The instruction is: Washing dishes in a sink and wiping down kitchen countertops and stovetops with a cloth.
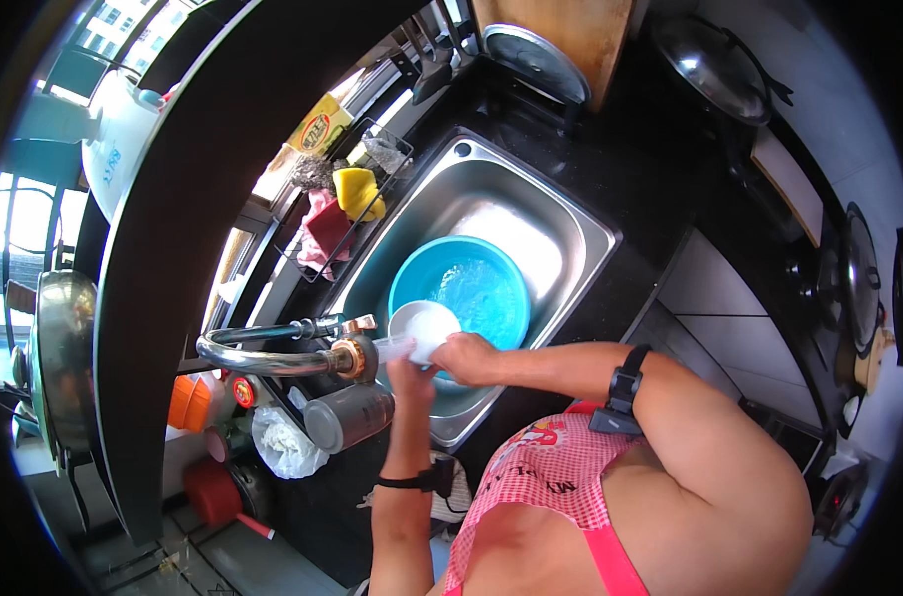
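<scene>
A small white bowl (430,325) is tilted under the tap, over a blue plastic basin (524,313) with water in it. My right hand (469,359) grips the bowl by its near side. Blurred, my left hand (410,378) is against the bowl's left rim, below the spout; its exact hold on the rim cannot be made out. Water from the metal faucet (356,357) seems to run towards the bowl. The basin stands inside a stainless steel sink (570,277) and hides part of its floor.
Left of the sink, a wire rack (319,277) holds a yellow sponge (358,192) and a pink cloth (317,242). A grey cylinder (347,419) adjoins the faucet. A dark shelf (191,171) crosses the left side. A pan lid (535,63) leans on a wooden board (570,33).
</scene>
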